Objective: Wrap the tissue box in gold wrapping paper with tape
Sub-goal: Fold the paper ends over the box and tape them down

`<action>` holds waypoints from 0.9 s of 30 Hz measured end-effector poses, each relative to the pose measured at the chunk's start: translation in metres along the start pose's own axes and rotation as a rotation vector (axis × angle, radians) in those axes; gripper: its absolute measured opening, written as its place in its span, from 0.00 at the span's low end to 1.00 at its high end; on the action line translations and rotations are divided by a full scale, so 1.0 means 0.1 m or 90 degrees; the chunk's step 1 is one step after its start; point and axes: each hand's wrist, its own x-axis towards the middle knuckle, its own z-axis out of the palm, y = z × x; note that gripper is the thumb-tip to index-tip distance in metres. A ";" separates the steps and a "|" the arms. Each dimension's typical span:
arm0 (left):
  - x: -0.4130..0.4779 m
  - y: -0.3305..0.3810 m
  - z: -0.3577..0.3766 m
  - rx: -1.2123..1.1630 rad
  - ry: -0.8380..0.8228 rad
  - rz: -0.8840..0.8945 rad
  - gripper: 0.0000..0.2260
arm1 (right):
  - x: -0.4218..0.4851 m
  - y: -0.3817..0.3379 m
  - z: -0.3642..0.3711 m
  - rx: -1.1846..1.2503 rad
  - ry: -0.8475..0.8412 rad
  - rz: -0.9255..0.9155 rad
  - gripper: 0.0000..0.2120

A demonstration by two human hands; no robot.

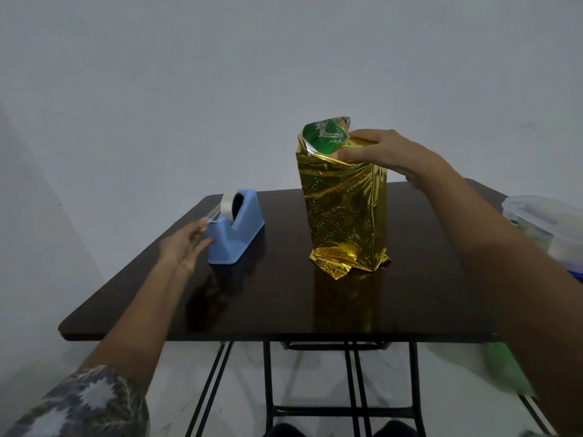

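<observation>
The tissue box (321, 138) stands on end on the dark table (284, 304), wrapped around its sides in gold wrapping paper (344, 209). Its green top end shows where the paper is still unfolded. My right hand (378, 151) presses a paper flap down on that top end. A blue tape dispenser (235, 230) with a clear tape roll (229, 203) sits to the left. My left hand (186, 244) is beside the dispenser's front end, fingers spread, fingertips at the free tape end by the cutter.
A clear plastic lidded container (542, 219) sits at the table's right edge. Something green (504, 370) lies below the table's front right corner. A pale wall stands behind the table, and the table's black metal legs (268, 389) show underneath.
</observation>
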 end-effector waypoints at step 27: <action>-0.14 -0.26 0.14 0.016 0.110 -0.006 0.12 | 0.01 0.03 0.00 -0.003 0.001 -0.001 0.30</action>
